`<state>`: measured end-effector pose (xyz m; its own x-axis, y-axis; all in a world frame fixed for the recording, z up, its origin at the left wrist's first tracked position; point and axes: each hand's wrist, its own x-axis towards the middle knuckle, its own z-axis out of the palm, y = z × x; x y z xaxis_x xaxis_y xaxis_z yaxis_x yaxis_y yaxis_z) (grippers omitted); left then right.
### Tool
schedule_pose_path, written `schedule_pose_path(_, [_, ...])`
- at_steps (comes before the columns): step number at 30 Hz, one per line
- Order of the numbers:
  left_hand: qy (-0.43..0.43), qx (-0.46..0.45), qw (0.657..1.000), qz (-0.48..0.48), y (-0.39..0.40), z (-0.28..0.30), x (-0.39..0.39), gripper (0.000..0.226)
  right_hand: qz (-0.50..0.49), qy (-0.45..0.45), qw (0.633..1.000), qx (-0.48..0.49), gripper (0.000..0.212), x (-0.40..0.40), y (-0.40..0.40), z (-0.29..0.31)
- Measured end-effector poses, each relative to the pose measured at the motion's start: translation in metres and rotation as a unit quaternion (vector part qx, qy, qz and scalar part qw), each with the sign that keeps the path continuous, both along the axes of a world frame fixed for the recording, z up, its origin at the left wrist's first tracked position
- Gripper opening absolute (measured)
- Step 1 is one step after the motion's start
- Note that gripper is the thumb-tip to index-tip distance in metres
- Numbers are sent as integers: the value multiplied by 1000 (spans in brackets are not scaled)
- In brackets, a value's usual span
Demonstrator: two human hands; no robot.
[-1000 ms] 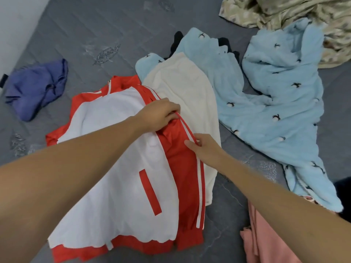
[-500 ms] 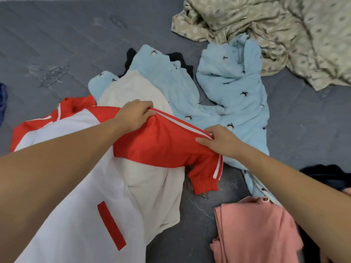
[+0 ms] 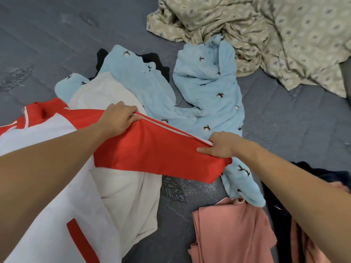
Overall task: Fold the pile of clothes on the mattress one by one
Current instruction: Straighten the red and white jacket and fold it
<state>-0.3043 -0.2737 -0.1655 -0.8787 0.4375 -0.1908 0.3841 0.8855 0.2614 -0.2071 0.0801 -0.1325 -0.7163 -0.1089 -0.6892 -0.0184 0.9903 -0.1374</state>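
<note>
Head view: left hand [image 3: 118,118] and right hand [image 3: 221,146] each pinch the red sleeve [image 3: 157,150] (stretched between them) over the mattress [image 3: 284,130].

Jacket [image 3: 155,154] red-white; robe [image 3: 209,95] pale blue; mattress [image 3: 294,130] grey.

A single head-worn camera is looking forward and steeply down, sitting close above the grey mattress [image 3: 284,130], whose surface is filling nearly the whole view.
</note>
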Motion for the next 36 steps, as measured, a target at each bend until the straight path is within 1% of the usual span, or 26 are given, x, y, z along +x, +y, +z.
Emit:
schedule_pose_path(1, [1, -9, 1000, 5, 2, -1, 1, 42, -10, -8, 1000, -25, 55, -1, 5, 1])
schedule_pose_path(4, [21, -20, 999, 26, 8, -5, 4, 37, -60, -9, 990, -125, 25, 2, 22, 6])
schedule_pose_path(6, [34, -29, 998, 33, 10, -7, 6, 35, -61, -3, 988, -140, 10, 8, 34, 7])
schedule_pose_path(7, [38, -29, 998, 31, 12, -7, 7, 34, -56, 0, 990, -130, 11, 12, 41, 6])
schedule_pose_path(8, [38, -28, 999, 22, 13, -8, 8, 34, -53, 4, 992, -119, 16, 16, 47, 4])
schedule_pose_path(11, [3, -38, 999, -39, 23, -8, 12, 40, -73, 16, 990, -116, 19, 26, 66, 1])
schedule_pose_path(12, [-7, -41, 998, -52, 28, -9, 14, 42, -78, 18, 990, -119, 23, 30, 72, 0])
schedule_pose_path(14, [-11, -30, 998, -60, 38, -12, 16, 41, -90, 24, 988, -124, 31, 36, 81, -2])
schedule_pose_path(16, [-10, -5, 999, -48, 47, -14, 18, 40, -98, 38, 987, -119, 30, 41, 89, -7])
schedule_pose_path(17, [-4, 2, 999, -40, 51, -15, 20, 40, -97, 50, 989, -103, 27, 43, 93, -11])
schedule_pose_path(19, [41, -12, 999, -27, 57, -16, 23, 36, -87, 96, 991, -31, 21, 49, 98, -18])
schedule_pose_path(21, [105, -19, 994, 5, 63, -18, 28, 18, -87, 172, 981, 28, 32, 60, 94, -22])
schedule_pose_path(22, [118, -15, 993, 21, 65, -17, 33, 19, -84, 214, 973, 28, 38, 66, 88, -25])
schedule_pose_path(24, [111, -2, 994, 12, 67, -13, 46, 32, -60, 276, 959, -23, 43, 81, 67, -30])
schedule_pose_path(26, [85, -2, 996, -9, 66, -6, 60, 47, -36, 287, 954, -82, 48, 93, 39, -34])
schedule_pose_path(28, [57, -9, 998, -3, 59, 3, 73, 56, -27, 279, 953, -114, 54, 99, 5, -37])
schedule_pose_path(31, [48, -4, 998, 26, 41, 17, 88, 57, -31, 289, 947, -139, 58, 93, -50, -38])
schedule_pose_path(36, [57, 13, 996, 68, -11, 25, 92, 56, -19, 311, 934, -177, 59, 52, -140, -24])
